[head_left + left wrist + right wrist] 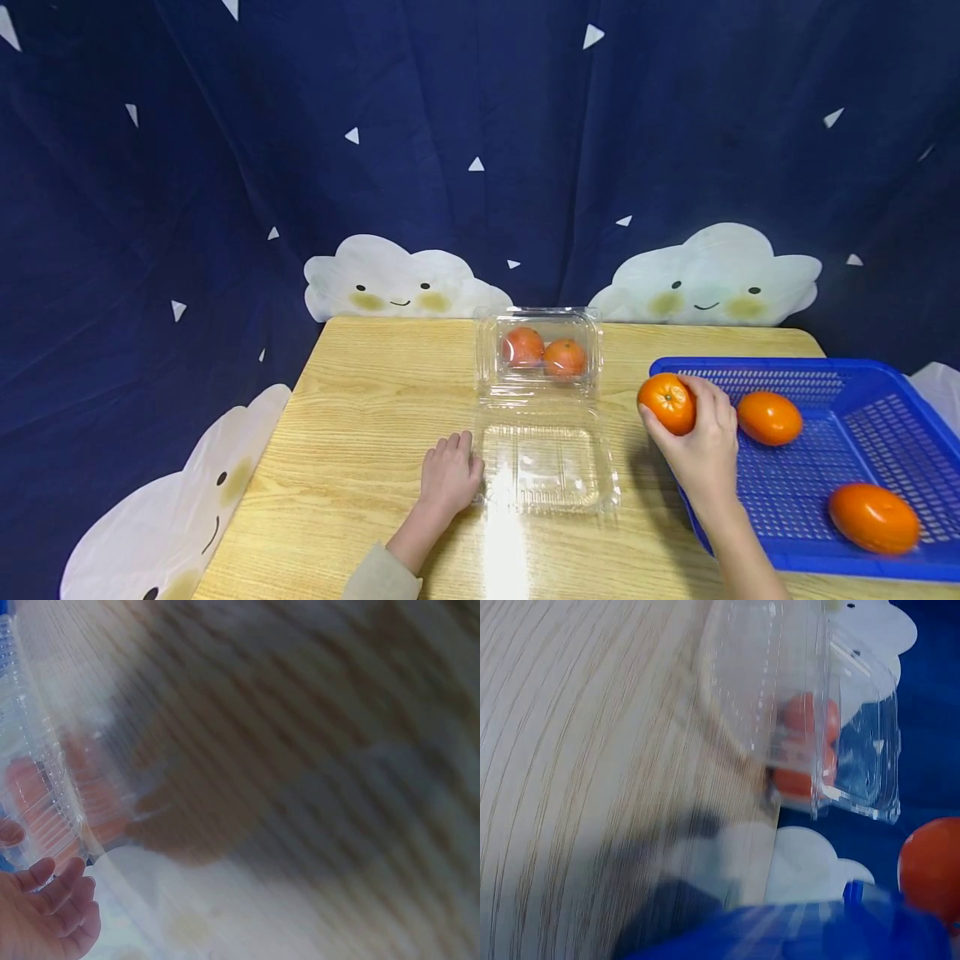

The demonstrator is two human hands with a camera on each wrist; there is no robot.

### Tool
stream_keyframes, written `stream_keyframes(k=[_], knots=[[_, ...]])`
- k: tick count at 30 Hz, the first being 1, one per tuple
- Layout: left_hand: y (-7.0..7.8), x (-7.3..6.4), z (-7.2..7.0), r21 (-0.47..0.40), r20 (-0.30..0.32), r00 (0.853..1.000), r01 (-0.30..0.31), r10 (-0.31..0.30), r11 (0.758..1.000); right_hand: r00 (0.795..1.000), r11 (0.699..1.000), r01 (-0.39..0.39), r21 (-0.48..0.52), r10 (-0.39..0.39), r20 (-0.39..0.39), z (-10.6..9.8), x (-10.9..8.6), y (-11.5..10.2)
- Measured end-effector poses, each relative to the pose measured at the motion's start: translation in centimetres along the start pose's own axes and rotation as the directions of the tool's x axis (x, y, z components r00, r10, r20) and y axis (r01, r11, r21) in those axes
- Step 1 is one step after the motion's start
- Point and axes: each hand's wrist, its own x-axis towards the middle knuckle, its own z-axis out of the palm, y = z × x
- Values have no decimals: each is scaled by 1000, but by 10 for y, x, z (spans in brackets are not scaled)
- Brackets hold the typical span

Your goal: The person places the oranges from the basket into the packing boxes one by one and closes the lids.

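My right hand point(701, 442) grips a round, glossy orange fruit point(666, 403) with a pale, star-like calyx, held over the left rim of the blue basket point(802, 475). In the right wrist view, part of this orange fruit point(931, 866) shows at the right edge. My left hand point(448, 475) rests at the left edge of the clear plastic clamshell box point(540, 467), its fingers loosely bent. The left wrist view shows the left hand point(52, 911) beside the ribbed plastic. The clamshell lies unfolded, with two reddish-orange fruits point(543, 352) in its far half.
Two more orange fruits, one near the basket's far left point(769, 418) and one near its front right point(873, 518), lie in the basket. A wooden table point(360, 400) carries everything. Behind it hangs a dark blue curtain point(420, 192) with cloud prints.
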Motion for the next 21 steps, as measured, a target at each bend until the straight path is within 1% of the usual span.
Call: stream_keyframes(k=[7,15,18,21], knots=[[0,0,0,2,2,1000,1,-1,1000,999,997,39,72,-41,19,21,-5,-12],[0,0,0,7,0,1000,0,0,1000,995,991,78,107,-84,55,47,-18,-24],[1,0,0,8,-5,1000,-1,1,1000,992,991,91,101,-99,84,56,-21,-29],[0,0,0,9,-6,1000,0,0,1000,987,989,91,118,-106,123,64,-25,-34]])
